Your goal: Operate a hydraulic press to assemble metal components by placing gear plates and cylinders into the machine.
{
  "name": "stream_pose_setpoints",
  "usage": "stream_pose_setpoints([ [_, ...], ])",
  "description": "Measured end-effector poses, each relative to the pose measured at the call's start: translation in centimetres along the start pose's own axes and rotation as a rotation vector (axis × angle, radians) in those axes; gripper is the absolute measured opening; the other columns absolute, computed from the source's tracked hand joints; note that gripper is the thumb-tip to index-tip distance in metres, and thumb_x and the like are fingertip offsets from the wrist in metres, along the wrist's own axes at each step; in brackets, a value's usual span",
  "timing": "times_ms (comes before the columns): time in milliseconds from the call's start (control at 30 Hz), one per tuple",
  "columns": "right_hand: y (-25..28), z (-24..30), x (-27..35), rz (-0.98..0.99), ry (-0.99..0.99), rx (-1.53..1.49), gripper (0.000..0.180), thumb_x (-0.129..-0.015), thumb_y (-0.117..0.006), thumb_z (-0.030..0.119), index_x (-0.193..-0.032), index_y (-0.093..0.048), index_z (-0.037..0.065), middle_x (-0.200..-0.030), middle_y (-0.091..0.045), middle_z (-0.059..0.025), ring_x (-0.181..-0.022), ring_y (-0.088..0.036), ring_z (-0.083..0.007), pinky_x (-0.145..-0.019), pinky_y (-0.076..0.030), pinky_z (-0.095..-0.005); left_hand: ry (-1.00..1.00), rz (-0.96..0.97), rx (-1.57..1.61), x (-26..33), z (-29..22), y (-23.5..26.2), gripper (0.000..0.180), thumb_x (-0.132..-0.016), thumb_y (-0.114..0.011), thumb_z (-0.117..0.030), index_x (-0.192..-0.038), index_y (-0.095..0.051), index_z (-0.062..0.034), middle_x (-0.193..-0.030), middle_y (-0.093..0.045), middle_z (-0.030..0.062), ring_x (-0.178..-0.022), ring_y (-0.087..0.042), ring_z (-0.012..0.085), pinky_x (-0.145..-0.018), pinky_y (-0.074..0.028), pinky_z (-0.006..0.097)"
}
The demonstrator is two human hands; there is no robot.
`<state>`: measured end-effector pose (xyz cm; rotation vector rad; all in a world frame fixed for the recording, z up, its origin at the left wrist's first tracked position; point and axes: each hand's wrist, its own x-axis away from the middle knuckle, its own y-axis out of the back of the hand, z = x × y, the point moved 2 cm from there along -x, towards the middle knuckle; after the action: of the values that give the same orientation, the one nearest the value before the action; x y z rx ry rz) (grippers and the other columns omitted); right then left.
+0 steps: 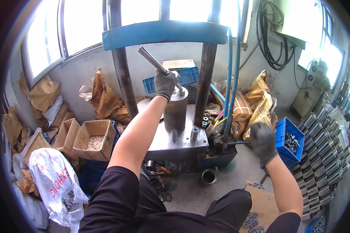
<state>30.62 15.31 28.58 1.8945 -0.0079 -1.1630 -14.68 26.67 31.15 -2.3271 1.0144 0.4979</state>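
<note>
My left hand [164, 82], in a dark grey glove, is closed round a long steel shaft [152, 59], held aslant. Its lower end is near the top of a thick upright metal cylinder [175, 113] on the press table [155, 144]; I cannot tell whether they touch. Two small steel sleeves [194, 134] stand on the table in front of the cylinder. To the right, my gloved right hand [263, 142] is closed at the end of a thin blue lever [239, 143] reaching out from the press's side. Its fingers are partly hidden.
Two dark columns and a blue crossbeam [165, 34] frame the table. Blue bins [289, 141] of metal parts and stacked steel tubes [319, 163] stand right. Cardboard boxes [94, 139] and a white sack [52, 182] lie left. A metal ring [209, 177] sits on the floor.
</note>
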Motion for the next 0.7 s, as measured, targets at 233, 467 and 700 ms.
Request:
stream_pose_setpoints([
  [233,-3.9,-4.1,-7.8,0.035,-0.241,0.025,0.029,-0.091,-0.070,0.020,-0.118,-0.067,0.008,-0.114,-0.068,-0.0159,-0.101,-0.070,-0.0375,-0.090,-0.057,-0.0470,0.067,0.036,-0.003,0.4,-1.6,-0.1,0.023,-0.087,-0.066,0.007,-0.098,-0.047,-0.0023,-0.078,-0.062,0.0095,-0.068,-0.072,0.0220,-0.058,-0.061,0.030],
  [467,-4.6,-5.0,-9.6,0.143,-0.403,0.034,0.065,-0.090,-0.074,0.027,-0.147,-0.051,0.007,-0.146,-0.056,-0.0229,-0.118,-0.068,-0.0411,-0.101,-0.057,-0.0477,-0.004,0.093,-0.293,-0.7,-1.5,-0.5,0.018,-0.088,-0.065,-0.003,-0.101,-0.054,-0.0008,-0.076,-0.071,0.0123,-0.068,-0.075,0.0211,-0.060,-0.062,0.034],
  [700,-5.3,-5.9,-9.6,0.231,-0.483,0.046,0.061,-0.089,-0.068,0.031,-0.142,-0.057,0.003,-0.130,-0.067,-0.0261,-0.117,-0.068,-0.0415,-0.100,-0.055,-0.0497,-0.064,0.162,-0.695,-1.8,-1.6,-1.1,0.031,-0.083,-0.076,-0.017,-0.103,-0.061,-0.0003,-0.085,-0.073,0.0180,-0.082,-0.077,0.0328,-0.078,-0.062,0.043],
])
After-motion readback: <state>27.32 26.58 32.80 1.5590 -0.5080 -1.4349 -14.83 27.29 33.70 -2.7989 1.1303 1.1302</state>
